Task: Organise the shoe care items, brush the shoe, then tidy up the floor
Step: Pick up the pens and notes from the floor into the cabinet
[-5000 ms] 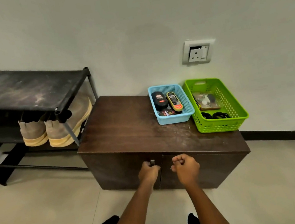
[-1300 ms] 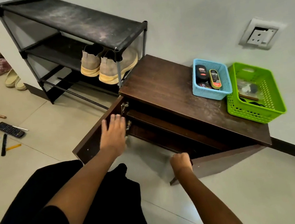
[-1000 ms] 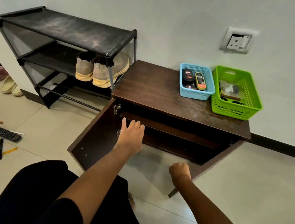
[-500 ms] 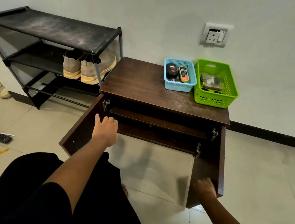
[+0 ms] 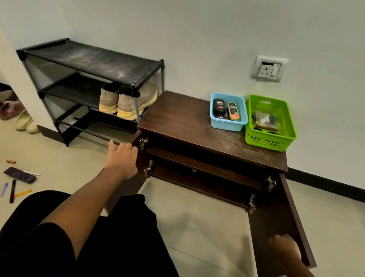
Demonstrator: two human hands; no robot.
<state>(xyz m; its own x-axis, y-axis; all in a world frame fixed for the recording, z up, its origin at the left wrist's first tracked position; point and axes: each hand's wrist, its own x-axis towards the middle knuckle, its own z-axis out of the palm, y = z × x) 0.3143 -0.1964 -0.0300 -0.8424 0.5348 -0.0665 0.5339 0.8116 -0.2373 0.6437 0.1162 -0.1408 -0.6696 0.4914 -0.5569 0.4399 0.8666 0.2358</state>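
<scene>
Head view: left hand (image 5: 122, 157) lies flat on the left door (image 5: 123, 189), right hand (image 5: 286, 249) grips the right door (image 5: 275, 219), baskets (image 5: 228, 114) at 1 o'clock.

Cabinet (image 5: 188, 123): dark wood-grain laminate, matt, top scuffed pale; bright metal hinges (image 5: 143, 142) just right of the left hand (image 5: 122, 157). Door (image 5: 280, 225) under the right hand (image 5: 285, 249): same matt laminate. Blue basket (image 5: 229, 126) and green basket (image 5: 271, 142), beyond both hands: perforated plastic, slightly glossy. Shoe rack (image 5: 96, 63), beyond the left hand: black cloth shelves, dusty, on metal tubes. Shoes (image 5: 124, 101): beige suede-like, matt. Floor (image 5: 201, 229): glossy smooth tile.
</scene>
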